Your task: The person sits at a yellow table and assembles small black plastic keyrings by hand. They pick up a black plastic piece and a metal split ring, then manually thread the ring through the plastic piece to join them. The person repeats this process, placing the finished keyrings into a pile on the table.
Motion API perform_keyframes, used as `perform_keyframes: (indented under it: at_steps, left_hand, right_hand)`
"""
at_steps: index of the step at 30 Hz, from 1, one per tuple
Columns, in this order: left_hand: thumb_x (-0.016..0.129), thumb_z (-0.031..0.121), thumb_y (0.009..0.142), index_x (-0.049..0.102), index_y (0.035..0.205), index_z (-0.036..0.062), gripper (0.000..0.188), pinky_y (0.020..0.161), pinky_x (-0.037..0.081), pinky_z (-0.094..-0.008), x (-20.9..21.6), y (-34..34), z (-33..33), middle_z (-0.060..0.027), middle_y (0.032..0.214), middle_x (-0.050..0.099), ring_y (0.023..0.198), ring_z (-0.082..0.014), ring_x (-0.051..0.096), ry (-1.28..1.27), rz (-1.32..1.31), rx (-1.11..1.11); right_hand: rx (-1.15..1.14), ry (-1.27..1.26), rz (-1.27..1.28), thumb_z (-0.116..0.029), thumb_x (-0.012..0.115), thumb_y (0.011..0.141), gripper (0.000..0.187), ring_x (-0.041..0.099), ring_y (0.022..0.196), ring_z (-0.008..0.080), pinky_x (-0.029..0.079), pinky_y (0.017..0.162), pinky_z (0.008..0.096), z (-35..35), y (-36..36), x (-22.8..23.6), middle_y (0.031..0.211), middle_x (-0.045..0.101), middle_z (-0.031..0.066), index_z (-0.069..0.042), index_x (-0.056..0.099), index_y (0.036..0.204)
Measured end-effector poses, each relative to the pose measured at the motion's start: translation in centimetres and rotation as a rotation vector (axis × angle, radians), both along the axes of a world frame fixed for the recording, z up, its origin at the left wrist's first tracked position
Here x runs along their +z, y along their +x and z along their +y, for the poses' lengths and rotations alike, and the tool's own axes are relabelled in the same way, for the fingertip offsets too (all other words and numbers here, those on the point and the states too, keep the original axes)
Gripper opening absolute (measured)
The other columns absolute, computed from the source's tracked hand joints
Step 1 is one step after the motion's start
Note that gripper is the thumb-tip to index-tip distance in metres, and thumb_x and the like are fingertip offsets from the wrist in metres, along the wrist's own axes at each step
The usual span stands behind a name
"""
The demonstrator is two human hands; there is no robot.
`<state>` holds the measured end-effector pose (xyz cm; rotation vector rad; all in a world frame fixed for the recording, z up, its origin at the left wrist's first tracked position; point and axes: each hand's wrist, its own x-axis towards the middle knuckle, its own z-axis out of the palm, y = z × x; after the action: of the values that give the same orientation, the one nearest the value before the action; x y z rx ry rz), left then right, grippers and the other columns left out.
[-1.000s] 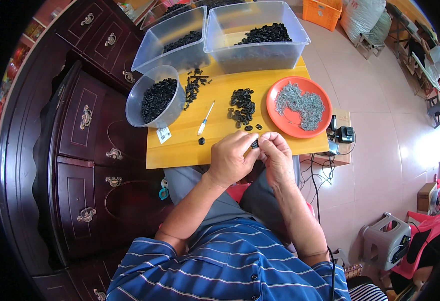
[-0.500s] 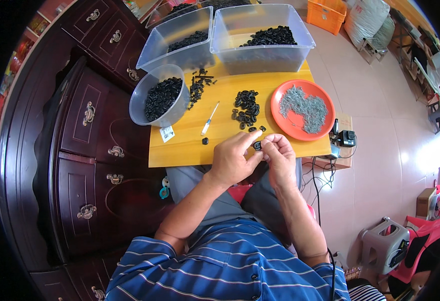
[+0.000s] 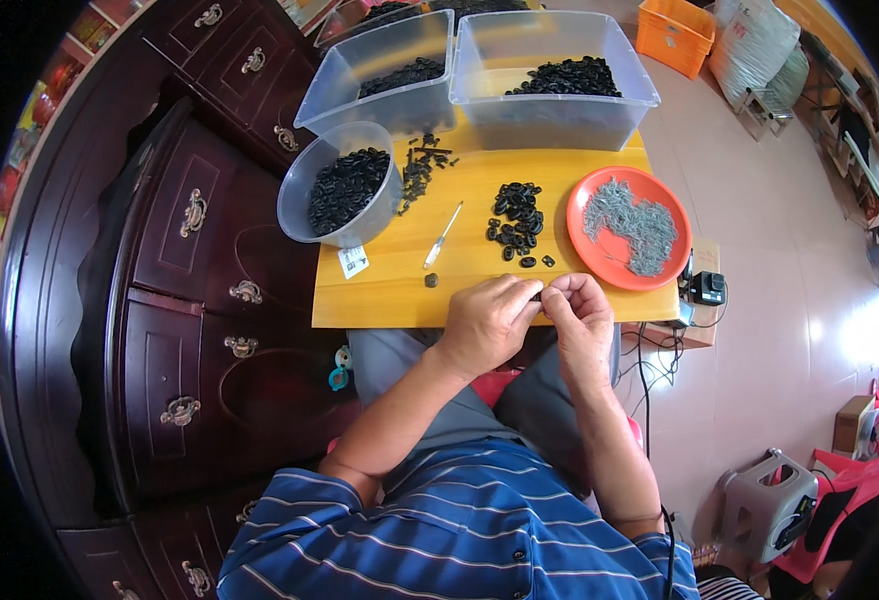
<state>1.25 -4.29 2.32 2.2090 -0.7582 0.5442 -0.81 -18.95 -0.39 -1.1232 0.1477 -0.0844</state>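
Over the front edge of the yellow table (image 3: 379, 305), my left hand (image 3: 487, 318) and my right hand (image 3: 581, 318) meet, fingertips pinched around a small black plastic part (image 3: 536, 297). Most of that part is hidden by my fingers. Just beyond my hands lies a pile of black oval plastic parts (image 3: 516, 215), with a couple of loose ones nearer me. To the right sits a red plate (image 3: 613, 268) holding many thin grey metal pins (image 3: 649, 240). A slim screwdriver (image 3: 443, 236) with a pale handle lies left of the pile, and a small dark piece (image 3: 431, 281) rests near it.
A round clear tub (image 3: 294, 222) of black parts stands at the left, small black bits (image 3: 419, 170) beside it. Two clear bins (image 3: 554, 118) (image 3: 374, 112) stand at the back. Dark wooden drawers (image 3: 184, 290) flank the table's left; a grey stool (image 3: 764, 500) is at right.
The black part, more visible before, is now mostly covered as my fingers have closed in around it. The whole view has shifted slightly, so the table appears farther right.
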Motion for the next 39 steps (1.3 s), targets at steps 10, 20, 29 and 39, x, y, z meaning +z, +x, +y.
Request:
perform_keyframes:
  at_steps: [10,20,29,39]
  left_hand:
    - [0.074,0.012,0.082,0.069,0.104,0.0059,0.023,0.079,0.051,-0.0453,-2.8,0.0,4.1,-0.0102,0.094,0.066,0.091,-0.033,0.064,0.158,0.031,0.173]
    - [0.072,0.011,0.083,0.071,0.107,0.0058,0.025,0.085,0.049,-0.0471,-3.4,0.7,7.4,-0.0107,0.103,0.064,0.098,-0.0348,0.06,0.316,0.041,0.42]
    - [0.076,0.012,0.083,0.069,0.114,0.0056,0.032,0.079,0.051,-0.0438,-2.7,3.1,1.7,-0.01,0.096,0.062,0.092,-0.0317,0.062,0.216,0.023,0.106]
    - [0.077,0.02,0.084,0.072,0.113,0.0086,0.032,0.078,0.048,-0.0437,-4.0,3.7,-1.9,-0.0065,0.096,0.061,0.092,-0.0281,0.06,0.343,0.056,0.085]
  right_hand:
    - [0.067,-0.162,-0.02,-0.003,0.064,0.097,0.009,0.059,0.083,0.0046,0.048,0.077,0.0213,0.4,-0.2,-0.7,0.095,0.064,-0.0006,-0.001,0.062,0.106]
    - [0.059,-0.012,0.015,-0.001,0.064,0.097,0.01,0.06,0.094,0.0063,0.047,0.088,0.0222,-0.7,0.1,0.0,0.104,0.066,0.0014,-0.003,0.063,0.107]
    - [0.009,0.068,0.046,-0.001,0.064,0.097,0.009,0.061,0.089,0.0089,0.049,0.082,0.0238,-1.2,0.4,-0.1,0.104,0.068,0.0039,-0.004,0.063,0.106]
    - [-0.148,0.351,0.102,-0.006,0.066,0.097,0.014,0.063,0.082,0.0113,0.05,0.076,0.0258,-2.1,0.8,-0.2,0.104,0.069,0.0064,-0.008,0.061,0.11]
